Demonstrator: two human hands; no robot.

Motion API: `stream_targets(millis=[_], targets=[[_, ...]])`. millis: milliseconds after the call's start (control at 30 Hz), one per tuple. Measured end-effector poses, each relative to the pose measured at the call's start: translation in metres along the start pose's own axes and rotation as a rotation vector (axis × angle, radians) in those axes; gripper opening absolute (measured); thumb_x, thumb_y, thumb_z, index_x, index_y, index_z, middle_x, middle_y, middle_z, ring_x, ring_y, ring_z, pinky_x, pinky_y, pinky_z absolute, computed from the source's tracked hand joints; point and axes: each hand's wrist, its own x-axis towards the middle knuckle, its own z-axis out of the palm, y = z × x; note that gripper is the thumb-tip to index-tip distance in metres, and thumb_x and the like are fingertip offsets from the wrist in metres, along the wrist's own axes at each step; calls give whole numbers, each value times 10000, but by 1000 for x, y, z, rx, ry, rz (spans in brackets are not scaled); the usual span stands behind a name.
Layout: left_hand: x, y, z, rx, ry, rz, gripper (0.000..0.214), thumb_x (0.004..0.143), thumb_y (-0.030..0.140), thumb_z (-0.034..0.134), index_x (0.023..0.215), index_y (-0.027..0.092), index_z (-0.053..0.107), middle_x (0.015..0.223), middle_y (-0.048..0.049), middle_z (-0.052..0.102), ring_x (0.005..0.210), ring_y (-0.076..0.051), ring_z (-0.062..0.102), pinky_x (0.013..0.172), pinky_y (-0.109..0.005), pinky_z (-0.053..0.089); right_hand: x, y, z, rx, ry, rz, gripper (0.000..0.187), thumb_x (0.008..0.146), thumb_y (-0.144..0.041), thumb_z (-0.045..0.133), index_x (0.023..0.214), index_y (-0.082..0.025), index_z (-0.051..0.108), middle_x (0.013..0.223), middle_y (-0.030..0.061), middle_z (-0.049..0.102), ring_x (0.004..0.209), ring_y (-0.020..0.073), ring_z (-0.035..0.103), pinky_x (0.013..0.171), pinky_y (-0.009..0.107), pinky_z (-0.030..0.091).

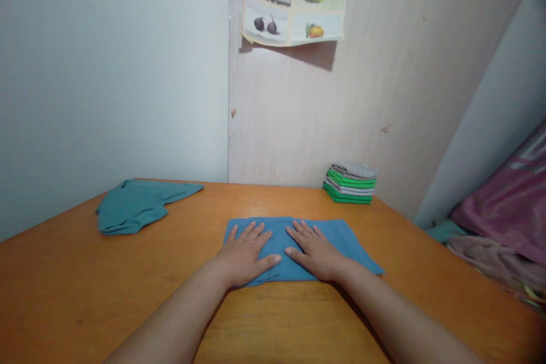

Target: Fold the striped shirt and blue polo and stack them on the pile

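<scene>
A blue cloth, folded into a flat strip, lies on the orange table in front of me. My left hand rests flat on its left half, fingers stretched out and pointing away. Beside it, my right hand lies flat on the middle of the cloth, fingers spread too. The two hands are close together, thumbs nearly touching. Neither hand holds anything.
A teal garment lies loosely at the table's far left. A stack of folded green and grey cloths sits at the far right by the wooden wall. A fruit poster hangs above. Bedding lies to the right.
</scene>
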Motion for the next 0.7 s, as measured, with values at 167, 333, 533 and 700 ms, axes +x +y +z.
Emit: stream_targets(millis=[167,333,533,700], targets=[[2,0,1,5,-1,-2,837,874,810,282,1533,300,364,1635,-87,222,1518,-356,126,1163,-672,49,0,25,3,-20,36,136,842,917,-772,201,1586,-261,222,1664,86,115,1530,286,70,1207,545,60],[3,-1,2,-13,2,5,840,872,811,287,1536,302,359,1634,-86,217,1516,-365,128,1159,-682,43,-1,69,-8,-15,271,331,766,913,-677,380,1503,-192,433,1578,116,384,1463,294,320,1183,472,239],[4,1,2,-16,-3,0,887,853,842,254,1535,286,365,1635,-95,210,1517,-363,122,1160,-681,34,-27,123,-36,17,380,682,604,941,-538,331,1118,-90,695,1095,247,713,1024,378,672,818,481,509],[5,2,1,-17,-2,-11,902,846,849,249,1534,279,368,1632,-97,218,1518,-360,118,1160,-682,32,-41,135,-37,82,294,777,464,849,-589,528,796,-158,694,790,169,731,735,290,689,635,376,493]])
